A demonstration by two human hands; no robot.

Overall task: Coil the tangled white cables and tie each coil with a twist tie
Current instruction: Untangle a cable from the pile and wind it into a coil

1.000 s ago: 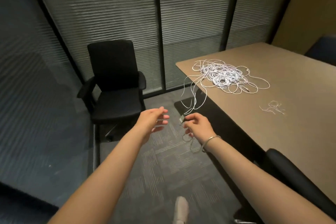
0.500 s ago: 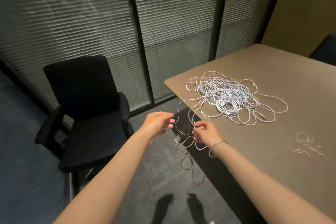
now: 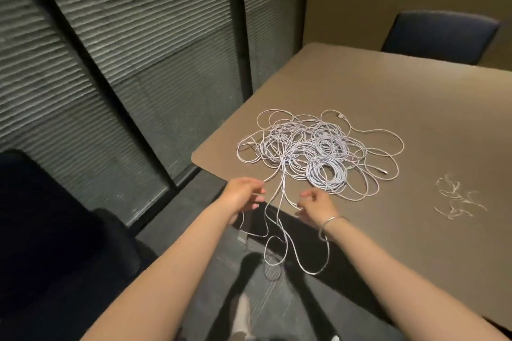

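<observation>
tangled white cables (image 3: 310, 152) sit in a heap on the bench (image 3: 415, 108) near its front-left corner, w/ several strands trailing off the edge and hanging in loops toward the floor (image 3: 177, 219). twist ties (image 3: 457, 198) lie in a loose scatter on the bench, well apart to the right of the heap, untouched.

left hand (image 3: 243, 194) hovers just off the bench edge, fingers curled round a strand that runs up into the heap; looks like a light pinch, tho blur makes the contact hard to confirm. right hand (image 3: 315, 205) is at the bench edge beside the hanging strands, fingers loosely bent and spread; a strand passes by the fingertips but can't tell if it's actually held. a bangle (image 3: 331, 223) sits on that wrist, and one hanging loop passes close to it.

step in hand, as i read it: freeing one cable from the pile, pre-coiling. no coil made yet, nothing tied, so task is at the very start.

next move prob needs: find the free end (a connector (image 3: 241, 237) dangles below the left hand), draw that one cable out w/o dragging the whole heap off the bench, then start winding even loops. risk: loops snag on each other or on the bangle.
</observation>
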